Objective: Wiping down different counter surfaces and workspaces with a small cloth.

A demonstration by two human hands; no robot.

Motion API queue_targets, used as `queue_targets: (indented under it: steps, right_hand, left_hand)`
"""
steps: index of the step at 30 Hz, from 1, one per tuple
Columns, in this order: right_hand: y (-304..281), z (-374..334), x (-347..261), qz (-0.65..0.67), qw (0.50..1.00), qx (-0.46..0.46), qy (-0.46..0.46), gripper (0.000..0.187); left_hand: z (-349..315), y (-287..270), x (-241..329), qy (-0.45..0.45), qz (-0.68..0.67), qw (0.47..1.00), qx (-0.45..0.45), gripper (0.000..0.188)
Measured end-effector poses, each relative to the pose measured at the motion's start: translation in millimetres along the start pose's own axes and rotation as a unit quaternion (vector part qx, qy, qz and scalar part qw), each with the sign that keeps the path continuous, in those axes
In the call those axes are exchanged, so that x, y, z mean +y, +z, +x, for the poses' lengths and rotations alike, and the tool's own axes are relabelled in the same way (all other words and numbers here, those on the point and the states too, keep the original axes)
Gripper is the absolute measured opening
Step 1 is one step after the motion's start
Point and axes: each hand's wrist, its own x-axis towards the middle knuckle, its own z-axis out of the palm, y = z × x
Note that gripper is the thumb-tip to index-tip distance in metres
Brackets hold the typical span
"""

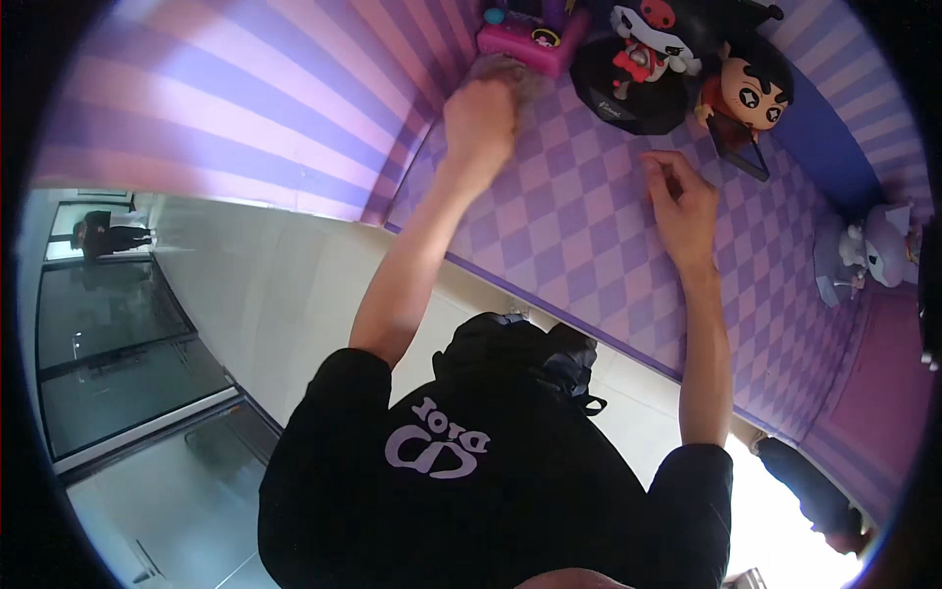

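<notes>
My left hand (481,123) is closed at the back left of a purple checkered shelf (559,211). A crumpled, greyish-brown piece of soft-looking material (525,79) shows beyond its fingers; its exact kind is unclear. It lies beside a bright pink toy base (535,44). My right hand (682,201) is over the shelf's middle, fingers loosely curled, a gap between thumb and forefinger and nothing visible in it. Past it stand a black-hooded character figurine (653,49) on a dark faceted base (628,93) and a big-headed figurine (751,93) with a dark flat panel (738,147).
A pale lilac figurine (883,245) stands at the shelf's right end. Striped purple wall panels (255,108) rise at the left. The shelf's front edge (579,319) runs across before my body. Glass panels (118,314) and a distant person (113,236) appear at the far left.
</notes>
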Motion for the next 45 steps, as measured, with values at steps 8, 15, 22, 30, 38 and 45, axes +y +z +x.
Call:
queue_targets:
  steps: [8, 15, 22, 30, 38, 45]
  right_hand:
    - [-1, -2, -5, 0.031, 0.998, 0.045, 0.010, 0.014]
    - [-2, -4, -7, 0.024, 0.999, 0.044, -0.019, 0.013]
    - [2, -5, -14, 0.005, 1.000, -0.007, -0.023, 0.015]
    - [4, -7, -9, -0.025, 1.000, -0.008, -0.018, 0.014]
    - [6, -9, -12, -0.051, 0.990, -0.083, -0.102, 0.026]
    - [7, -10, -22, -0.058, 0.971, -0.111, -0.203, 0.038]
  left_hand:
    - [-146, 15, 107, 0.289, -0.240, 0.924, 0.068, 0.019]
    - [-68, -23, 9, -0.021, -0.133, 0.991, -0.016, 0.020]
    - [-159, 24, 80, 0.249, -0.253, 0.933, 0.059, 0.025]
    - [-98, -9, 17, 0.011, -0.166, 0.985, 0.046, 0.027]
    - [-96, 4, 41, 0.146, -0.384, 0.896, 0.166, 0.028]
    - [-92, -12, 36, 0.162, -0.317, 0.934, 0.011, 0.025]
